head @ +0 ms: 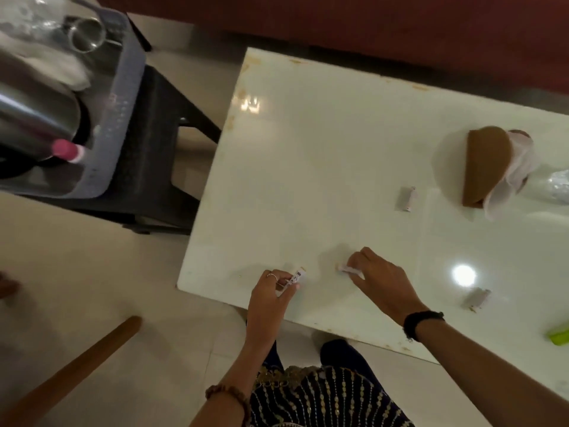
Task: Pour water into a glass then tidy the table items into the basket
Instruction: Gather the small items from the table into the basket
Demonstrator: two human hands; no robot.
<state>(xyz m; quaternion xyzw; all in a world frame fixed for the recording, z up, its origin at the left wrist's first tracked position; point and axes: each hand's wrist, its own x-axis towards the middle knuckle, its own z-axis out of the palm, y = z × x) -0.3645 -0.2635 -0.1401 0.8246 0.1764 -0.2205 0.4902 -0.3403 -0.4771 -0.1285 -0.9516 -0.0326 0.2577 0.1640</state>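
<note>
Pinching a sachet point(292, 280) in the left hand point(271, 298); right hand point(380, 280) pinches another packet point(346, 269) on the surface point(323, 155); basket point(123, 97) sits well apart.

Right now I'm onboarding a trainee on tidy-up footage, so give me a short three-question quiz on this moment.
1. True or false: the left hand holds a small labelled packet.
2. Where is the steel glass? A) on the white table B) in the grey basket C) on the floor
3. How many small packets lie untouched on the table, clear of both hands?

Key:
1. True.
2. B.
3. Two: one near the brown napkin holder, one to the right of the right hand, which pinches another packet.
</note>
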